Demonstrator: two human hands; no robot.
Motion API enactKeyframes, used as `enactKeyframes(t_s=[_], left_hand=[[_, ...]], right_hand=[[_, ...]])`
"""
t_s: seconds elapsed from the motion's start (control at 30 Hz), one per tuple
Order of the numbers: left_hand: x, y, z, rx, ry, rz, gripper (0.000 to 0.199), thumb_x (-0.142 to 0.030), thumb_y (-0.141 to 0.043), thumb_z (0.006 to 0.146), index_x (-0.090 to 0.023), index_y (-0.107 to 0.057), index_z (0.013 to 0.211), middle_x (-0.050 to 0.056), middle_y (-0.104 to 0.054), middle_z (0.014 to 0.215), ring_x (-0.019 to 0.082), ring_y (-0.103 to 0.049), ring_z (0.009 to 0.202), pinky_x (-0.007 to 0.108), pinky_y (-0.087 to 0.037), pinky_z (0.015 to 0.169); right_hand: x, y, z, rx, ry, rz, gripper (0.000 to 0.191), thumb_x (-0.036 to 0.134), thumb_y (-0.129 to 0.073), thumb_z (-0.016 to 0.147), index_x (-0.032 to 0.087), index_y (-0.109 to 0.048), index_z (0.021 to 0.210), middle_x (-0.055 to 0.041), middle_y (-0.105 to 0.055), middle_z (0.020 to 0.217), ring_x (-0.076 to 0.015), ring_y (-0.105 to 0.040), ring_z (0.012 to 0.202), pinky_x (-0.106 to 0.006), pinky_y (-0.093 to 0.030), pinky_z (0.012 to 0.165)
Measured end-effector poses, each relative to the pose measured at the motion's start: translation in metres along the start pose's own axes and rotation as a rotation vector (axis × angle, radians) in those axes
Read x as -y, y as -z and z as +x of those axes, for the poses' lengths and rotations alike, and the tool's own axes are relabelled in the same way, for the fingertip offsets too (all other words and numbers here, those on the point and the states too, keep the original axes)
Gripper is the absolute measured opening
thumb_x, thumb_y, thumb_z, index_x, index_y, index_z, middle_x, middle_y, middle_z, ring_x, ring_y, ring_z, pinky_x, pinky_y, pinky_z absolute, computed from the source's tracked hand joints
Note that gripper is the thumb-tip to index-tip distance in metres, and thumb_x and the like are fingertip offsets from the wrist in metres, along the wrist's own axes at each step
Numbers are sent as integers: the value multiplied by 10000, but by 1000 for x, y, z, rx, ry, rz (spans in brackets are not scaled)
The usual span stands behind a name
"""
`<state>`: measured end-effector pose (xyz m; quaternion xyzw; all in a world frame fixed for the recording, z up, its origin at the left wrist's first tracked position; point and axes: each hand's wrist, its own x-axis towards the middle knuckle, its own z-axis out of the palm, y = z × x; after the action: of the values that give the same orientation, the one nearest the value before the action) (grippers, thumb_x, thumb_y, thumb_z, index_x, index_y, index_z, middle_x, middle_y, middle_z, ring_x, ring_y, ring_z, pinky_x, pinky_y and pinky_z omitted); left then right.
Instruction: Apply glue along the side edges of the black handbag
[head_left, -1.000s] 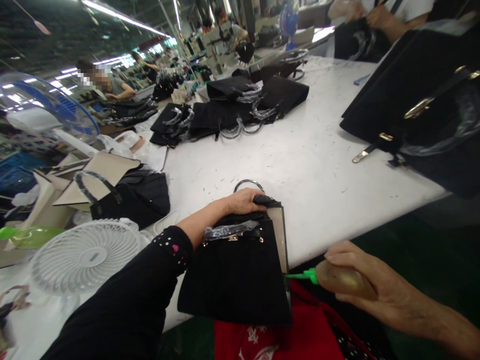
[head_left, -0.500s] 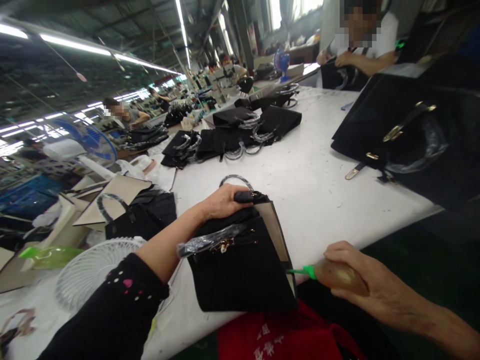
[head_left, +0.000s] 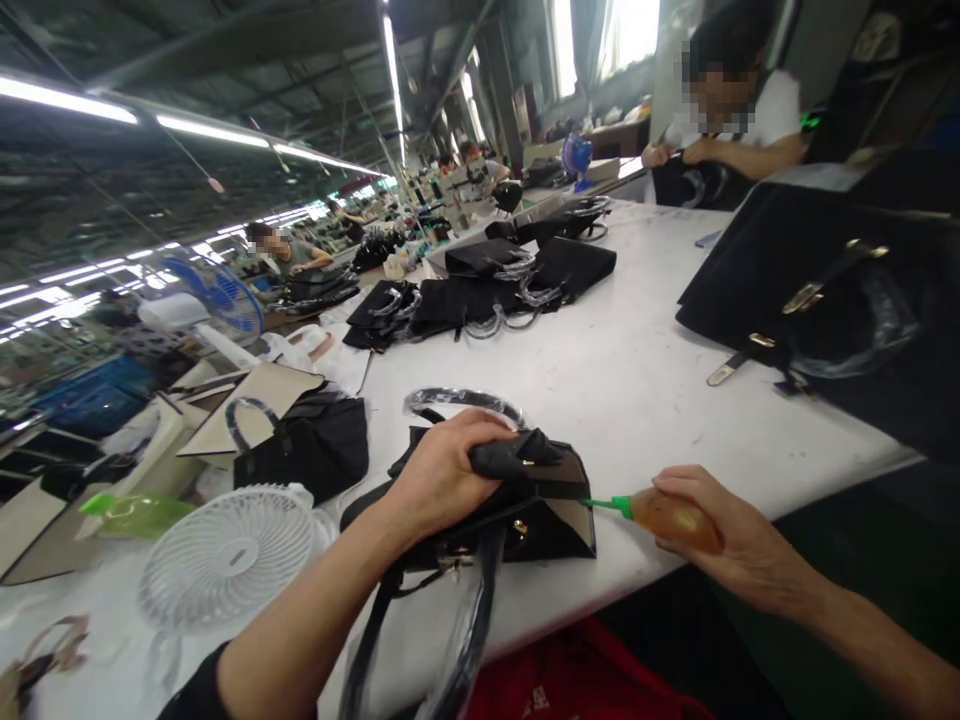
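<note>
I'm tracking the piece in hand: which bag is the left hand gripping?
The bag at the table's near edge, with the green nozzle at its beige side. Only it is under the left hand; the other bags sit farther off.

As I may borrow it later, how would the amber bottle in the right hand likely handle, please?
The amber bottle would probably roll if laid down, its body being rounded; its thin green nozzle might bend if pushed.

- The dim ceiling (head_left: 225, 55) is lit by tube lights (head_left: 67, 100).
- The windows (head_left: 631, 32) are blown out.
- The white tabletop (head_left: 637, 365) is brightly lit.
- Edges are stretched; the far background is blurred.
</note>
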<state>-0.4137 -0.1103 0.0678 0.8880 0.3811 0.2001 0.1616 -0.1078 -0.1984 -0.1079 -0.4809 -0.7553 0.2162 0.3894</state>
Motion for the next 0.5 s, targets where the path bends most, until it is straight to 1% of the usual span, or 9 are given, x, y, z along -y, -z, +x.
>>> enactKeyframes(t_s=[0.07, 0.13, 0.2, 0.27, 0.3, 0.37, 0.43, 0.5], left_hand=[[6, -3, -9, -51, 43, -75, 227, -122, -688, 766, -213, -742, 967, 19, -693, 990, 147, -655, 925, 243, -521, 868], [9, -5, -15, -70, 52, -85, 278, -104, -676, 775, -223, -744, 1017, 20, -694, 1038, 147, -653, 967, 241, -519, 905], [8, -7, -20, -67, 52, -65, 335, -81, -648, 787, -240, -737, 1069, 16, -684, 1100, 148, -648, 1005, 245, -513, 939], [6, -9, -24, -60, 61, -52, 361, -77, -627, 800, -253, -730, 1098, 13, -675, 1134, 152, -645, 1024, 255, -510, 960], [5, -10, -25, -59, 68, -52, 366, -77, -621, 805, -257, -728, 1105, 12, -673, 1142, 154, -645, 1029, 260, -512, 964], [4, -12, -26, -63, 75, -56, 369, -79, -614, 807, -258, -725, 1110, 12, -669, 1151, 159, -643, 1038, 265, -517, 965], [3, -13, -28, -63, 68, -54, 384, -74, -610, 803, -259, -719, 1121, 13, -666, 1166, 164, -640, 1049, 273, -521, 967], [1, -14, -30, -56, 60, -47, 403, -70, -609, 796, -257, -711, 1138, 19, -666, 1176, 172, -640, 1056, 286, -524, 970]], right_hand=[[-3, 0, 1, -18, -24, 7, 380, 361, -610, 906, 299, -453, 1247, -64, -512, 1267, -228, -555, 1126, -352, -471, 946], [-5, 1, 4, -14, -54, 41, 378, 384, -617, 901, 299, -459, 1234, -60, -522, 1243, -228, -567, 1098, -348, -478, 929], [-5, 4, 7, 50, -79, 113, 374, 402, -632, 888, 291, -466, 1204, -53, -544, 1191, -221, -587, 1044, -333, -499, 885], [-4, 7, 11, 115, -78, 155, 370, 402, -641, 881, 283, -471, 1187, -51, -555, 1170, -222, -592, 1028, -331, -503, 875], [-3, 8, 13, 120, -68, 152, 371, 397, -643, 881, 279, -473, 1188, -55, -555, 1178, -227, -588, 1042, -338, -497, 887], [-3, 12, 16, 70, -44, 107, 376, 386, -638, 887, 276, -474, 1207, -66, -543, 1219, -240, -572, 1089, -357, -474, 924], [-4, 15, 18, 41, -40, 64, 375, 386, -632, 891, 276, -480, 1216, -68, -544, 1233, -242, -573, 1098, -355, -470, 927], [-5, 17, 19, 86, -62, 52, 376, 399, -636, 884, 276, -491, 1209, -60, -564, 1214, -239, -588, 1079, -337, -485, 907]])
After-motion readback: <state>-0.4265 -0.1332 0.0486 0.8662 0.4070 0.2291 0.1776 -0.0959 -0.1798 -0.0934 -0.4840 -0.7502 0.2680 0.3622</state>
